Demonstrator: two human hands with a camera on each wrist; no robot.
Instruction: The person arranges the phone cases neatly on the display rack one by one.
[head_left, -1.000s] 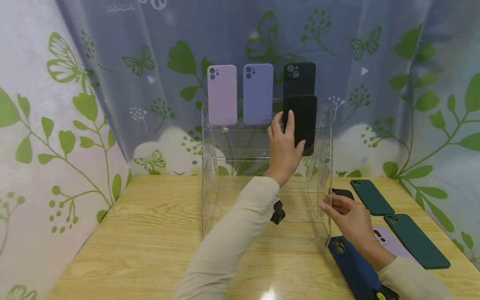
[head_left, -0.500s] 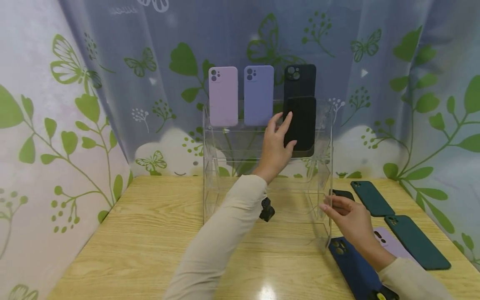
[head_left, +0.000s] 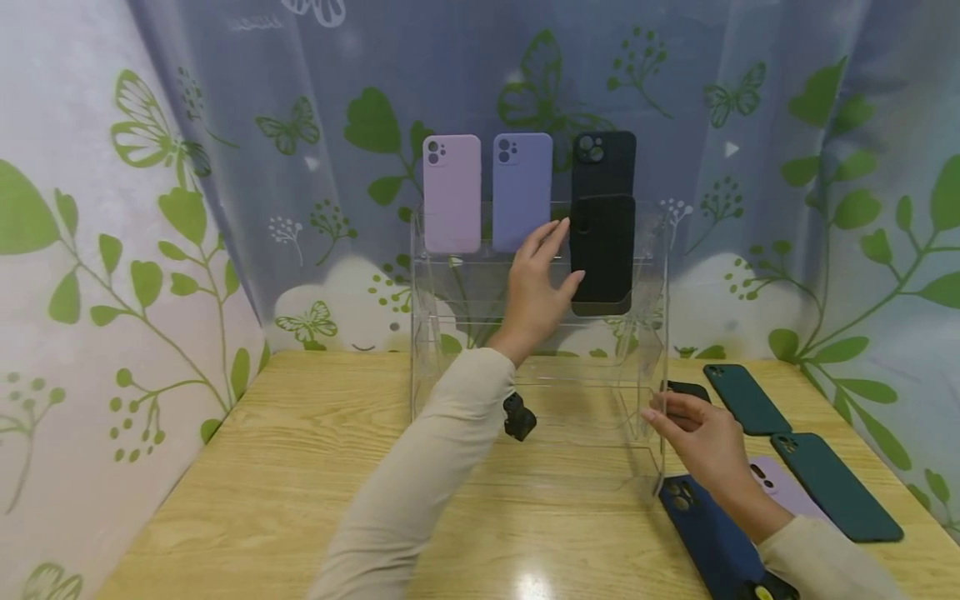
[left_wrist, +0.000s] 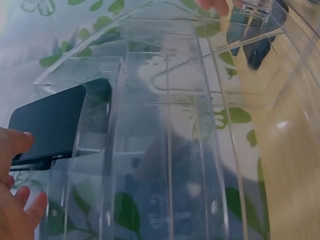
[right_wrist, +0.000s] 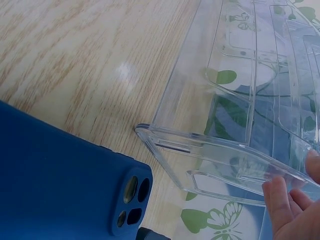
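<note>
My left hand has its fingers extended just left of a black phone case, apart from it or nearly so. That case leans on the upper tier of a clear tiered display stand, in front of another black phone case with a round camera cutout. In the left wrist view, the black case lies beyond my left hand. Left of it stand a periwinkle phone case and a pink phone case. My right hand pinches the stand's right side panel between thumb and fingers.
On the wooden table at right lie a blue phone case, a lilac one, dark green ones and a black one. A leaf-patterned curtain hangs behind the stand.
My left hand has come off the front black phone case and moved left. The case stays standing on the tier. My right hand keeps its place at the stand's side.
</note>
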